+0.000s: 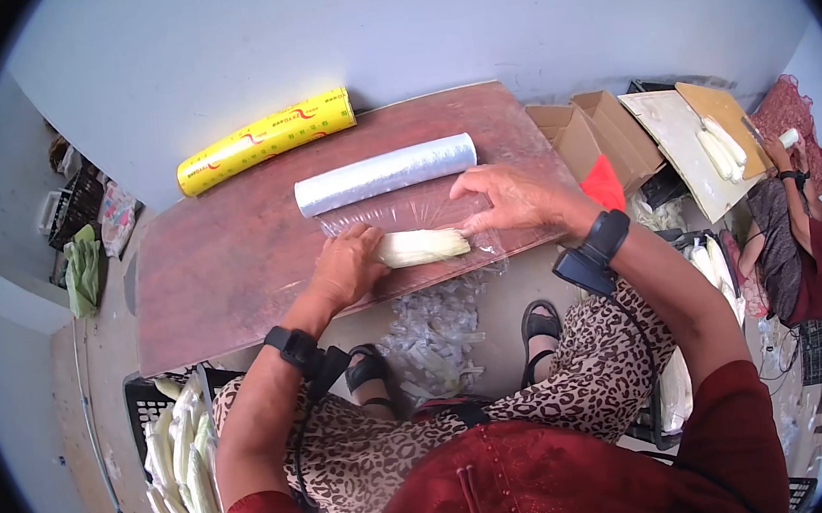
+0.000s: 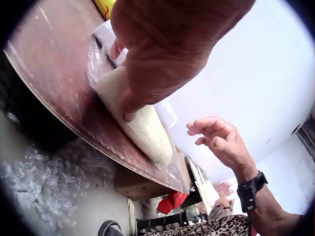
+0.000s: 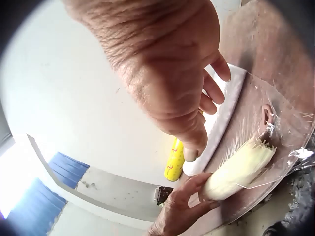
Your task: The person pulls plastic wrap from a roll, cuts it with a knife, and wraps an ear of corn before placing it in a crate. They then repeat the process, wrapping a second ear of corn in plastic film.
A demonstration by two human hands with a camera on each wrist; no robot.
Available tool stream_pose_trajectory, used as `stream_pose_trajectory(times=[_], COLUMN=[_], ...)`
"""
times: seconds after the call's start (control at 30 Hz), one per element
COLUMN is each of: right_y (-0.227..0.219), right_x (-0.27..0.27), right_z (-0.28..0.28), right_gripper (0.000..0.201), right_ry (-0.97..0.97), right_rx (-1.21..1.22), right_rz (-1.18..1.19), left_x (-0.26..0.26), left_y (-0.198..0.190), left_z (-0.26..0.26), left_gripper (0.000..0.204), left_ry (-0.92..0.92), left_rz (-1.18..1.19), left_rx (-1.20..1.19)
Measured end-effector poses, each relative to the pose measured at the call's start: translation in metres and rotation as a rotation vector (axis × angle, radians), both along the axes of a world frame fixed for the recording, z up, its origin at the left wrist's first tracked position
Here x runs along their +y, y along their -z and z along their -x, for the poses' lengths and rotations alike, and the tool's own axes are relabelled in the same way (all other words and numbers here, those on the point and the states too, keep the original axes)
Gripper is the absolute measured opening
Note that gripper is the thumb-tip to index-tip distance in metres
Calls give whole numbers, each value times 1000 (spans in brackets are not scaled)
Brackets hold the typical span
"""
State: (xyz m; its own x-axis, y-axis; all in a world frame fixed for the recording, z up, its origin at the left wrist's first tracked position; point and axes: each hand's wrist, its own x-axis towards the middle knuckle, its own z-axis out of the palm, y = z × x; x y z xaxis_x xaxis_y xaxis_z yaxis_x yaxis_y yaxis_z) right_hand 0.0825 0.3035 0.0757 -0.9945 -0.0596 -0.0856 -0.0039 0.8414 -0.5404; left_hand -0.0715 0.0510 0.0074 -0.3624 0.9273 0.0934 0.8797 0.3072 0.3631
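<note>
A pale ear of corn in its husk (image 1: 422,246) lies on clear plastic film near the front edge of the reddish table (image 1: 232,249). My left hand (image 1: 347,265) grips its left end, thumb on the near side in the left wrist view. In the right wrist view the ear's frayed end (image 3: 266,147) faces away from that hand. My right hand (image 1: 514,197) is beyond the ear's right end, fingers loosely bent, holding nothing. Behind the ear lies a roll of cling film (image 1: 385,174), its sheet drawn out toward me and under the corn.
A yellow printed roll (image 1: 266,140) lies along the table's back edge by the wall. Crates of corn (image 1: 180,447) flank my legs. Plastic scraps (image 1: 431,339) cover the floor below. Cardboard boxes (image 1: 597,135) stand at right, where another person (image 1: 816,247) sits beside a board.
</note>
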Motion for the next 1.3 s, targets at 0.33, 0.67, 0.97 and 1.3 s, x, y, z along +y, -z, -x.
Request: stream_pose_trajectory(times=[0.33,0.67,0.97,1.3], right_y=[66,71,108,113], right_x=[-38,-6,23,52], right_z=[-53,-22,9,16], right_gripper=[52,6,12,9], right_ry=[-108,193,453,514], right_rx=[422,160,-90,-117], right_rz=[-397,216,625,255], left_x=[0,0,2,3], left_y=[-1,-7,-10,-7], left_z=[0,1,10,20], left_gripper=[47,46,43,44], left_ry=[22,-10,-30,10], left_rz=[-23,8,59,86], left_rx=[15,-72,-164,-222])
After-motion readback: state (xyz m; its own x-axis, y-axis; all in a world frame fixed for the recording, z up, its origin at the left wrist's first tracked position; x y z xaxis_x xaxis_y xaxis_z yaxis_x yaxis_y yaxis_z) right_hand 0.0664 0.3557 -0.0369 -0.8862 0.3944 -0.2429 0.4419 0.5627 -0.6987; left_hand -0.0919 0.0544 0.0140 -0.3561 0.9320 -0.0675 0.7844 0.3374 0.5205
